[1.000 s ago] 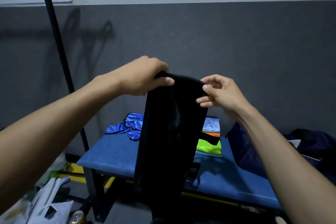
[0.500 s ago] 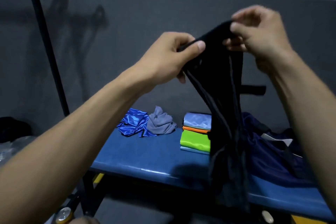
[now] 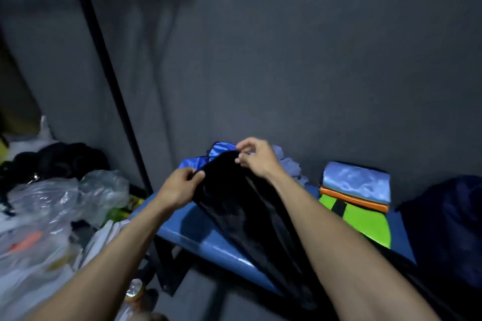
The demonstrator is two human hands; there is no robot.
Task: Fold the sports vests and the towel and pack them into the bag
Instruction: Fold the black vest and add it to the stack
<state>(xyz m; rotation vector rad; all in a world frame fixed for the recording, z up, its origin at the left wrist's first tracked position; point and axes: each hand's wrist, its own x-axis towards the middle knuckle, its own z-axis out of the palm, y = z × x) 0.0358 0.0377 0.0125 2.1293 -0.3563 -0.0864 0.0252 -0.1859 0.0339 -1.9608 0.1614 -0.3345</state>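
At the far left, clear plastic bags (image 3: 60, 198) lie heaped on the floor, with a dark bundle of cloth (image 3: 60, 159) behind them against the grey wall (image 3: 313, 60). A can (image 3: 134, 290) stands low by the bench leg; its print is too blurred to read. A thin black pole (image 3: 104, 65) slants up the wall.

The left hand (image 3: 180, 187) has its thumb and curled fingers pinching the near top corner of the black vest (image 3: 242, 206). The vest hangs stretched between the 2 hands, over the left end of the blue bench (image 3: 198, 240), and trails down across the bench's front edge toward the camera. The right hand (image 3: 257, 157) pinches the far top corner, thumb against forefinger, the other fingers curled loosely above the cloth.

Behind the right hand, a shiny blue vest (image 3: 221, 150) lies crumpled at the back of the bench, with a grey towel (image 3: 290, 164) bunched just beside it on the right.

Further right sits a stack of folded vests (image 3: 356, 200): light blue on top, orange beneath, and lime green at the bottom with a black strap across it. No lettering or logo can be read on any of them.

At the right edge, a dark navy bag (image 3: 448, 221) rests on the bench end, touching the stack's side.
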